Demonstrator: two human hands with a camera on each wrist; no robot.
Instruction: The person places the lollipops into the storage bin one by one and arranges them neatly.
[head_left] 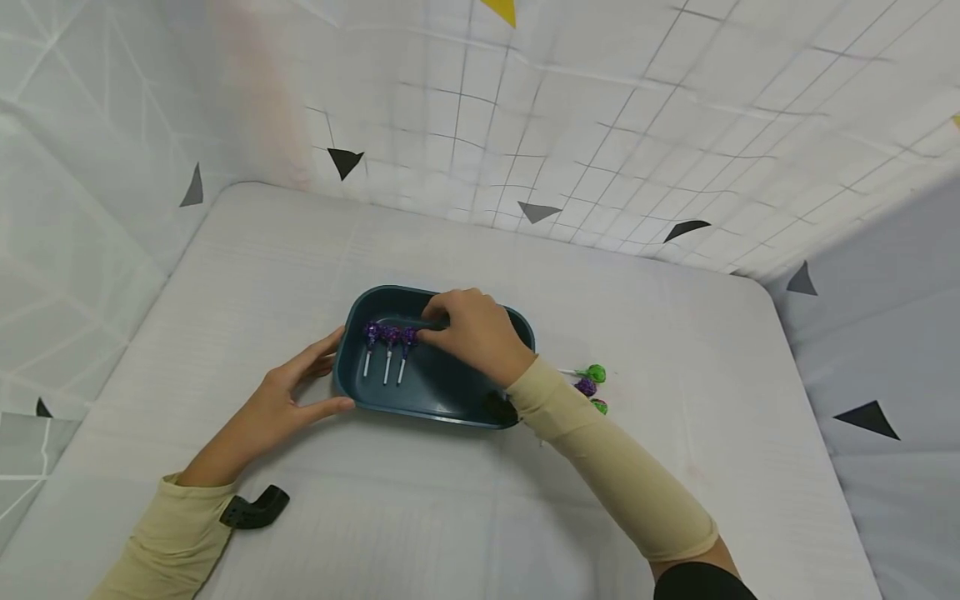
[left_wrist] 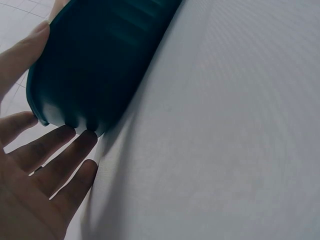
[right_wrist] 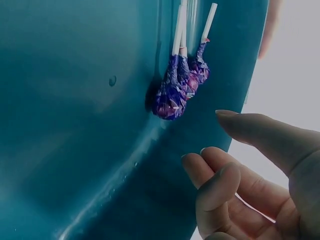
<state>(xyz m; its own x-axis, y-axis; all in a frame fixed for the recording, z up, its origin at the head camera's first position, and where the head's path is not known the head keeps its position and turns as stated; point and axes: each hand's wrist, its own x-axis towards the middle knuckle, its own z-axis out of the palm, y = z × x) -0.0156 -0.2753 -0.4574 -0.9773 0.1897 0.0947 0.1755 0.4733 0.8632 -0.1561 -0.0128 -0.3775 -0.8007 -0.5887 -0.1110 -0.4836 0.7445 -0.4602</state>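
A dark teal tray [head_left: 442, 379] sits on the white-covered table. Inside, towards its left end, lie three purple-wrapped lollipops [head_left: 390, 335] side by side, their white sticks pointing to the near side. My left hand [head_left: 281, 400] spreads round the tray's left end; in the left wrist view its straight fingers [left_wrist: 65, 160] touch the tray wall. Over the tray reaches my right hand [head_left: 483, 337], close to the rightmost lollipop. In the right wrist view that hand's thumb and loosely bent fingers stand apart from the lollipops [right_wrist: 170, 102], with nothing between them.
Just right of the tray, partly behind the right forearm, lie a green lollipop [head_left: 596, 372], a purple lollipop [head_left: 586, 387] and another green wrapped one [head_left: 599, 406]. A black wrist mount [head_left: 257, 508] juts from the left sleeve. Patterned white cloth walls [head_left: 450, 142] surround the table.
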